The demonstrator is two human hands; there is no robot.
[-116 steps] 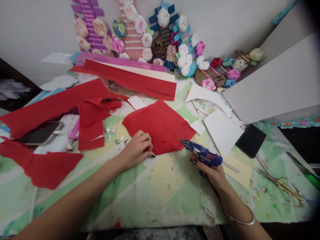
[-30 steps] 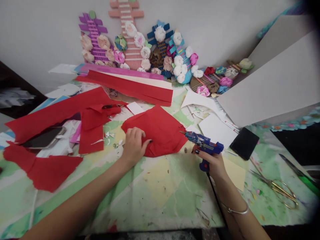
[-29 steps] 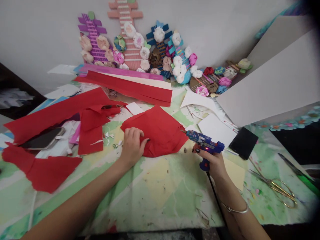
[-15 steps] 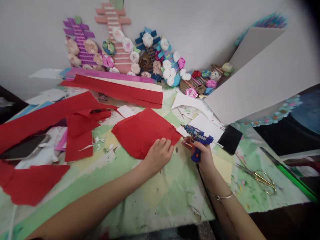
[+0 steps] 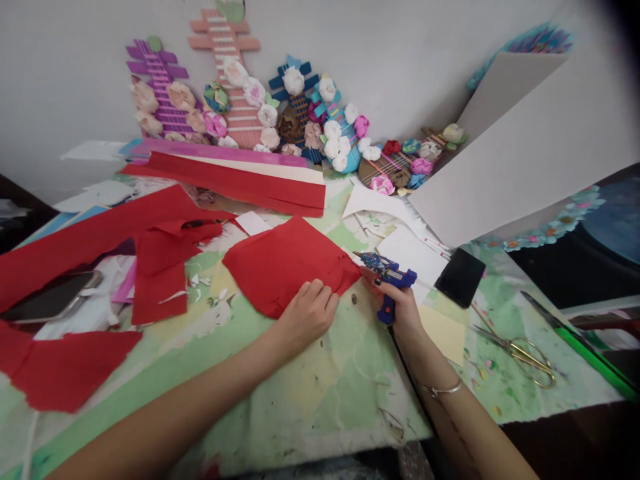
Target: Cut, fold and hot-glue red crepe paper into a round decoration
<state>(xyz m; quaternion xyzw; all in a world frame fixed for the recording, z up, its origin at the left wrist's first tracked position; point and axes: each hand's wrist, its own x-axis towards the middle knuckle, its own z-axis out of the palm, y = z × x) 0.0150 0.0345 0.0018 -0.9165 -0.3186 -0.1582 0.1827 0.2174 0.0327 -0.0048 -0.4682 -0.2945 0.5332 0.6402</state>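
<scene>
A red crepe paper square (image 5: 285, 263) lies in the middle of the table. My left hand (image 5: 305, 317) rests on its near right edge, fingers curled and pressing the paper down. My right hand (image 5: 397, 310) grips a blue glue gun (image 5: 387, 277) by its handle. The gun's nozzle points left and sits right at the paper's right corner, close to my left fingers. A thin bracelet circles my right wrist.
More red paper strips (image 5: 100, 233) and a phone (image 5: 47, 299) lie at the left. Gold scissors (image 5: 520, 347), a black pad (image 5: 460, 277) and white cards (image 5: 405, 250) lie at the right. Paper flower crafts (image 5: 280, 113) line the wall; a grey board (image 5: 520, 160) leans at the right.
My left hand moved from the paper's left side to its near right edge. The glue gun came left, bringing its nozzle up to the paper's corner. The camera view shifted right.
</scene>
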